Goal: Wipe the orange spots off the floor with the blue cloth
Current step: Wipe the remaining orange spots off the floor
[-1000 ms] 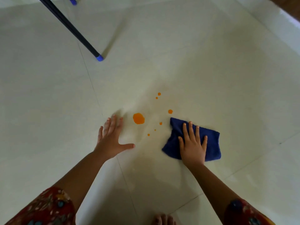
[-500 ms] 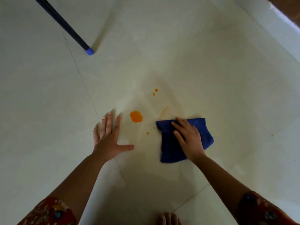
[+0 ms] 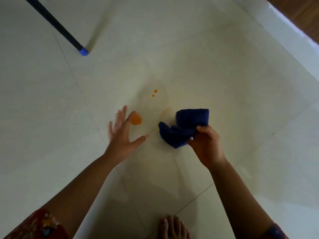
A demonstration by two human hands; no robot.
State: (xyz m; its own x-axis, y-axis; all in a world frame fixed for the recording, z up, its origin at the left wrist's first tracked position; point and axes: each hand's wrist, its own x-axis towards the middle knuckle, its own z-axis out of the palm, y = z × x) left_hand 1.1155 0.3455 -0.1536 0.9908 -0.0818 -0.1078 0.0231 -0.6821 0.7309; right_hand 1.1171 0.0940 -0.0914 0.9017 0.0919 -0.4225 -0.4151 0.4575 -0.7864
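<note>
My right hand grips the bunched blue cloth, lifting part of it off the pale tiled floor. A large orange spot lies just left of the cloth, partly behind the fingers of my left hand. That hand is spread with straight fingers, slightly blurred, over the floor. Two small orange spots sit farther away, and a tiny orange spot lies at my left thumb tip. A faint yellowish smear marks the floor beside the cloth.
A dark pole with a blue tip slants in from the upper left and touches the floor. My bare foot shows at the bottom edge. A white skirting and brown surface run along the upper right.
My right hand went from pressing flat on the cloth to gripping and bunching it up. Small spots near the cloth are gone, leaving a smear. My left hand shifted right toward the large spot.
</note>
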